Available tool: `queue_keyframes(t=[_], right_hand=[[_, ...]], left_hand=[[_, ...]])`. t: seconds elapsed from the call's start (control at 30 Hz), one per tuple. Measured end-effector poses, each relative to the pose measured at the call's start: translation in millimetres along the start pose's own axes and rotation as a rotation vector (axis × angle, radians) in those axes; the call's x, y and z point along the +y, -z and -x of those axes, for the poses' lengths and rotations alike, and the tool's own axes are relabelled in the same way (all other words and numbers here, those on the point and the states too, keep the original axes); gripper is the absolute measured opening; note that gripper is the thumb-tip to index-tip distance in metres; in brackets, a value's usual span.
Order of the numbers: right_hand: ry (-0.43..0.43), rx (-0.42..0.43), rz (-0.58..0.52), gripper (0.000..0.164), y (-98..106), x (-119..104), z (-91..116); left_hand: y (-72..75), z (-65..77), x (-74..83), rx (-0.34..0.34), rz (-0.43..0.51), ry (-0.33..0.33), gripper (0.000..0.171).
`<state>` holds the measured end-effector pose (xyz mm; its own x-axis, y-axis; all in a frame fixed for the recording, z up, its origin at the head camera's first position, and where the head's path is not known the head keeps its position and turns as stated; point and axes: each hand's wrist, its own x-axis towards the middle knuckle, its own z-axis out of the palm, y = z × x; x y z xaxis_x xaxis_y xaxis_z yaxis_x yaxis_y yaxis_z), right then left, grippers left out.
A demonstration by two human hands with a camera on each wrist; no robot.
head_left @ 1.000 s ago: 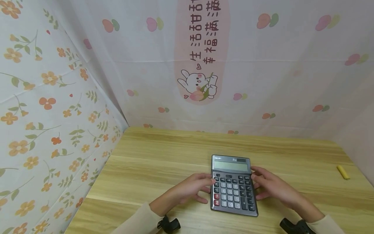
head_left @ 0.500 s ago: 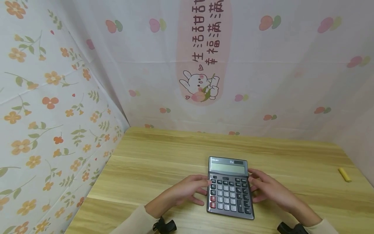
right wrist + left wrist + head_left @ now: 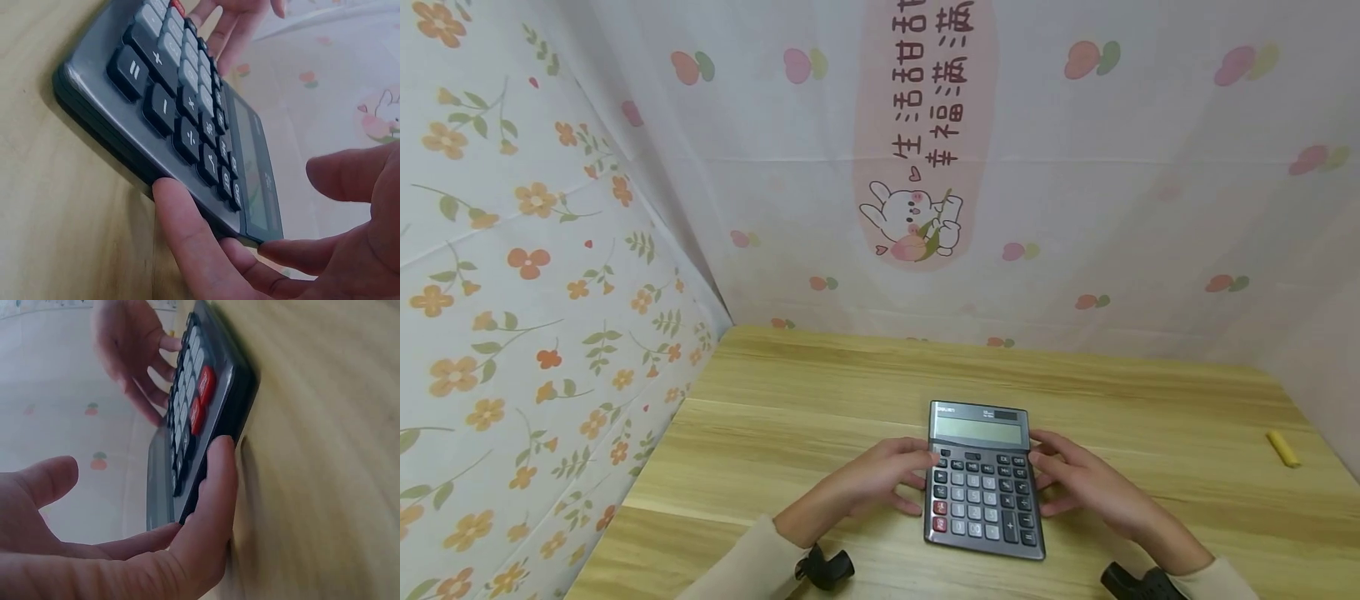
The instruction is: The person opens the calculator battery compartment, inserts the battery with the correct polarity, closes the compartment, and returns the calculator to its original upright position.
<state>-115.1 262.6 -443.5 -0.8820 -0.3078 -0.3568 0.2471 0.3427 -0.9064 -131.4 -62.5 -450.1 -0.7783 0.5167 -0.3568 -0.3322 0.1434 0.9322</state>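
A grey desk calculator (image 3: 983, 487) with a pale display, light number keys and two red keys lies face up at the table's front middle. My left hand (image 3: 883, 477) is at its left long side, with fingertips against the edge in the left wrist view. The thumb there is raised clear of the keys. On the opposite side my right hand (image 3: 1082, 483) touches the calculator's right edge with extended fingertips. In the right wrist view, that thumb (image 3: 347, 175) also stands away from the casing. Both hands have the calculator between them, fingers mostly straight.
A small yellow stick (image 3: 1283, 448) lies toward the table's right edge. Patterned cloth (image 3: 775, 167) hangs along the back and left of the wooden table (image 3: 820, 375). A black wrist strap mount (image 3: 826, 571) sits on each forearm.
The calculator has slid a short way to the left over the last second, and both hands have shifted left with it. The yellow stick has stayed in place.
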Motion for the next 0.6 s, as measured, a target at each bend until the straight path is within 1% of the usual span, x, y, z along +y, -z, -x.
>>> queue_keyframes(t=[0.17, 0.27, 0.5, 0.6], right_hand=[[-0.003, 0.000, -0.003, 0.069, 1, 1, -4], [0.000, 0.012, -0.002, 0.069, 1, 3, -6], [0.016, 0.077, 0.040, 0.066, 4, -1, -15], [0.019, 0.084, 0.048, 0.066, 6, -2, -19]], left_hand=[[3.2, -8.9, 3.3, 0.025, -0.004, 0.000, 0.062], [4.4, -13.0, 5.4, 0.038, 0.010, 0.005, 0.066], [6.1, -17.6, 11.0, 0.056, 0.031, -0.007, 0.068], [6.9, -18.8, 11.2, 0.062, 0.040, -0.016, 0.068]])
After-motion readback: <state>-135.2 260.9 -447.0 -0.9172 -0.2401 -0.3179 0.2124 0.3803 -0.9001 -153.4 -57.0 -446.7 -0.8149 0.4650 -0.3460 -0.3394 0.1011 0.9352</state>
